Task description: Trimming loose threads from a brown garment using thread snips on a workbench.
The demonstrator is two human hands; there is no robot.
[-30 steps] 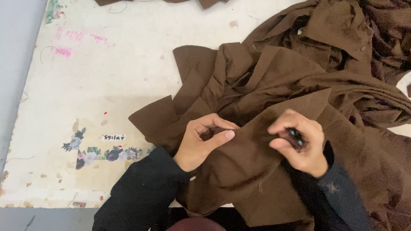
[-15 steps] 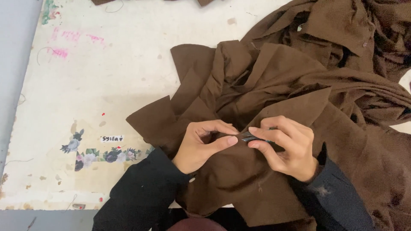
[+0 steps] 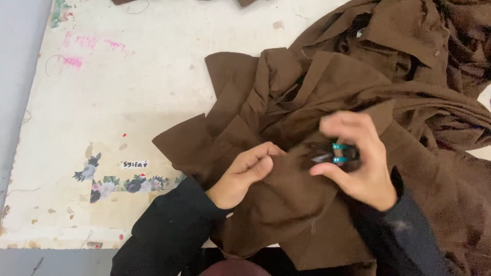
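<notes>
Brown crumpled cloth (image 3: 286,204) pinched by left hand (image 3: 245,176); right hand (image 3: 358,161) fingers grip small, prob. teal-handled snips (image 3: 332,152).

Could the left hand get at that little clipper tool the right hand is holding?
Probably yes. The left hand pinches the brown cloth close beside the right hand, which holds the small clipper; only a fold of cloth lies between them.
</notes>
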